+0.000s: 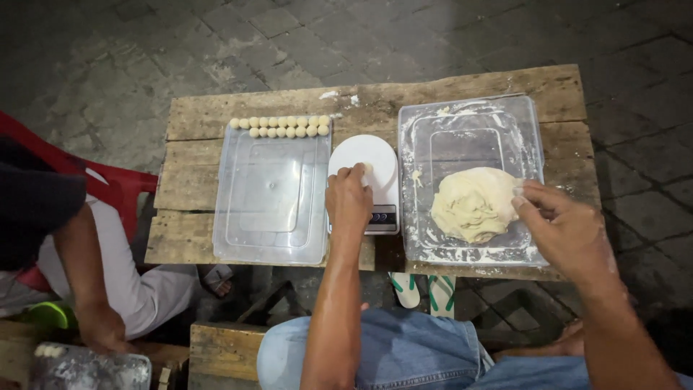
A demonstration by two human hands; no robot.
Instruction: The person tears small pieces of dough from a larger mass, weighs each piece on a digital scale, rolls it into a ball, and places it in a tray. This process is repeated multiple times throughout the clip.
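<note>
Here, the left hand (349, 196) rests on the round white digital scale (364, 173), fingertips pinching a small pale dough piece (368, 167). At three o'clock from it, the right hand (559, 220) pinches the edge of the large cream dough mound (473, 204) lying in the floured clear plastic tray (469, 119). At nine o'clock, small dough balls (279, 127) line another clear tray (271, 195) on the weathered wooden table (188, 144).
</note>
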